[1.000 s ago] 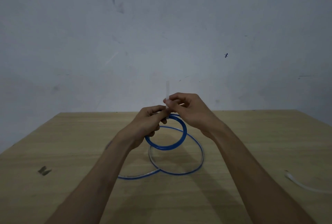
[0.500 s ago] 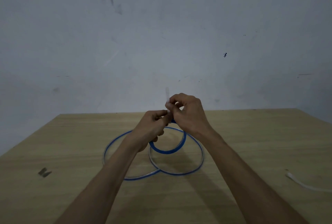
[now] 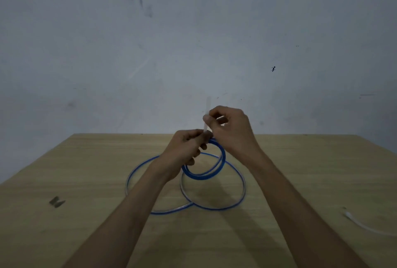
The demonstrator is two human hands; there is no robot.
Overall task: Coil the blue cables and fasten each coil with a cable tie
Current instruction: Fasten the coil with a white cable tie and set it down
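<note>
Head view, left hand: the left hand [image 3: 187,147] is raised above the table with its fingers curled, pinching the top of a small coil of blue cable [image 3: 200,177] where the tie meets it.
Head view, right hand: the right hand [image 3: 232,132] is just beside the left and a little higher. Its thumb and fingers pinch a translucent white plastic cable tie [image 3: 207,105].
Cable tie: it stands nearly upright. Its free end rises above the right hand's fingers, and its lower part runs down into the left hand's pinch. It seems to wrap the coil there, but the fingers hide that spot.
Small coil: it is a tight ring of a few turns, hanging below both hands, tilted and held clear of the table.
Loose blue cable: two wide loops of thin blue cable [image 3: 244,184] lie flat on the table under the hands. They overlap in the middle, and the left forearm crosses over the left loop.
Table: the light wooden table [image 3: 86,235] runs back to a plain grey-blue wall [image 3: 193,42].
Other things: a second pale white strip [image 3: 361,225] lies curved near the table's right edge, well apart from the coil. A small dark mark [image 3: 57,201] shows on the left of the table.
</note>
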